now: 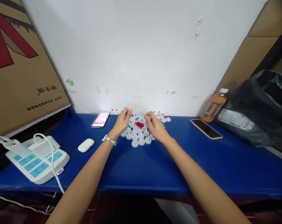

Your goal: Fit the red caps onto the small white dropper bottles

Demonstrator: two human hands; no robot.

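Several white plastic nozzle caps (pixel 135 143) lie in a cluster on the blue table. Small red tips (pixel 139 125) are heaped in the middle of them. My left hand (pixel 123 120), with a silver bracelet at its wrist, hovers at the cluster's left side with fingers curled together. On the other side, my right hand (pixel 155 126) has its thumb and fingers pinched above the caps. What either hand holds, if anything, is too small or hidden to make out. Behind my right hand stand white caps with red tips on them (pixel 168 119); two more such caps (pixel 116 112) are near the wall.
A lit phone (pixel 101 119), a white earbud case (pixel 86 145) and a power strip (pixel 39 163) with cables are on the left. To the right are a dark-screened phone (pixel 206 128), an orange drink bottle (pixel 214 105) and a black plastic bag (pixel 250 109). A white wall (pixel 136 56) bounds the table's back.
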